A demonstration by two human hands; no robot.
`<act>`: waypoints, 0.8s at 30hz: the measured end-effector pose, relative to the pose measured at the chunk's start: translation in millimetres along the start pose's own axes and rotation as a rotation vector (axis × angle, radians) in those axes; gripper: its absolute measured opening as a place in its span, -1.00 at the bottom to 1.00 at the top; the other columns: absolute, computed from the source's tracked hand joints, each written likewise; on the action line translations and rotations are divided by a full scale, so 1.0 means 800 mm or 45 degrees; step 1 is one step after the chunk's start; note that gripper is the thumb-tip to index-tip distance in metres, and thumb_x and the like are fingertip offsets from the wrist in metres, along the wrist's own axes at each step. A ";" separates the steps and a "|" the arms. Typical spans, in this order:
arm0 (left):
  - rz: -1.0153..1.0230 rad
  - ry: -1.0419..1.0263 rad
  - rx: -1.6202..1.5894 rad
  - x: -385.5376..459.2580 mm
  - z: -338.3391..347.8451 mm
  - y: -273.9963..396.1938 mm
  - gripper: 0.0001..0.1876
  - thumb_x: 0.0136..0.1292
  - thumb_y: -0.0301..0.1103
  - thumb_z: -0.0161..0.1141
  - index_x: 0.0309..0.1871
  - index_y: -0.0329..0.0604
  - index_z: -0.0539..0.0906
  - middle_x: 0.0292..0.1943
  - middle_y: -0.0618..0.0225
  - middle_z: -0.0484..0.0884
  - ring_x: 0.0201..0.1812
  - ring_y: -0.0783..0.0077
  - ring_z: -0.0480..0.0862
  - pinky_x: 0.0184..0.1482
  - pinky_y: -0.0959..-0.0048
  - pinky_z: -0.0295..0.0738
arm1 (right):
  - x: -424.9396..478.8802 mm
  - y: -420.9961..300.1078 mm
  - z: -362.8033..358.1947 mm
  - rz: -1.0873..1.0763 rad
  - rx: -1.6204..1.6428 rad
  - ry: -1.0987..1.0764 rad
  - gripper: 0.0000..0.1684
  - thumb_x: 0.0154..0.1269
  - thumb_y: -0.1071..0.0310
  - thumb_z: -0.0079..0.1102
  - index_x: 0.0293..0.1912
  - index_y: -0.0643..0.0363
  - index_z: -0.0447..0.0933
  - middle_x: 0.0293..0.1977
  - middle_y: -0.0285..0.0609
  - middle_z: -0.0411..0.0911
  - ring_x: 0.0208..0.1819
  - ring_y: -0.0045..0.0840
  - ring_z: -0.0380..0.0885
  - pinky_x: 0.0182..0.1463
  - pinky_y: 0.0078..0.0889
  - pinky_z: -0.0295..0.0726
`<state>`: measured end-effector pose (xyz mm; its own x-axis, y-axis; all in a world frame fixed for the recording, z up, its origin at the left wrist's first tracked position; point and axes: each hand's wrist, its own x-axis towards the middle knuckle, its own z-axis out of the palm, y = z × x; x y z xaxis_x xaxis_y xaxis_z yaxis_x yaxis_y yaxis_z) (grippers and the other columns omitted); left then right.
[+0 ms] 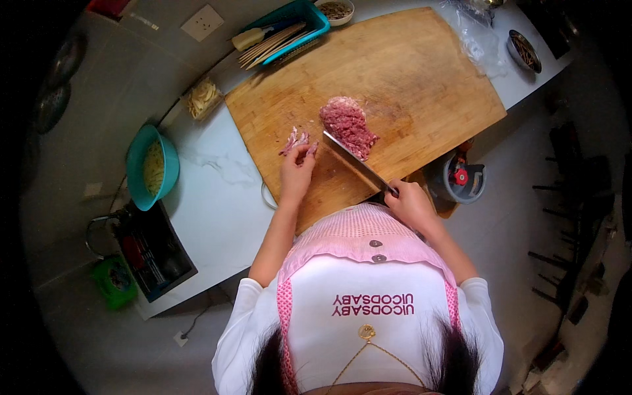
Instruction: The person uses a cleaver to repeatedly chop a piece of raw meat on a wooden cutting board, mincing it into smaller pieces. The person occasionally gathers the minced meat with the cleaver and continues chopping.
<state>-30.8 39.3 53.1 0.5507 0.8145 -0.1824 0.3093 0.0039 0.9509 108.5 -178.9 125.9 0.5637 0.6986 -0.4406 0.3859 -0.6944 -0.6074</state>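
Note:
My right hand grips the dark handle of a kitchen knife, seen nearly along its spine. Its blade slants up and left across a wooden cutting board, with its far part right beside a mound of minced raw meat. To the left of the knife, my left hand has a small piece of raw meat at its fingertips. A few pale pink meat strips lie on the board just beyond those fingers.
Behind the board stand a teal basket with wooden sticks and a small white bowl. On the left are a teal bowl and an open sink-like dark box. Plastic film and a metal bowl lie right.

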 end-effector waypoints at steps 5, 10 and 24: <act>-0.098 0.029 -0.355 0.011 -0.025 -0.002 -0.81 0.31 -0.48 0.14 -0.05 -0.33 0.61 -0.20 0.36 0.67 -0.17 0.58 0.62 -0.07 0.63 0.46 | -0.005 0.009 -0.009 -0.110 -0.037 -0.118 -0.75 0.10 0.28 0.10 -0.31 0.26 0.59 -0.50 0.17 0.54 -0.43 -0.01 0.56 -0.27 -0.11 0.52; -0.181 -0.008 -0.387 0.005 -0.034 0.030 -0.81 0.30 -0.52 0.12 -0.05 -0.37 0.60 -0.09 0.28 0.67 -0.09 0.56 0.62 0.01 0.63 0.45 | 0.012 0.015 -0.021 -0.016 -0.085 -0.131 -0.73 0.10 0.25 0.11 -0.28 0.24 0.60 -0.40 0.17 0.58 -0.31 0.01 0.59 -0.17 -0.05 0.54; -0.208 0.050 -0.489 0.001 -0.039 0.039 -0.77 0.30 -0.50 0.10 0.00 -0.35 0.58 -0.16 0.36 0.65 -0.17 0.62 0.58 -0.08 0.63 0.45 | 0.006 0.018 -0.026 -0.257 -0.245 -0.286 -0.75 0.04 0.26 0.14 -0.32 0.22 0.61 -0.52 0.07 0.56 -0.43 -0.10 0.58 -0.28 -0.17 0.55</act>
<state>-44.6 57.9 90.4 0.4859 0.8067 -0.3363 0.0747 0.3450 0.9356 131.7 -189.1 128.8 0.2961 0.8306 -0.4717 0.6157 -0.5435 -0.5705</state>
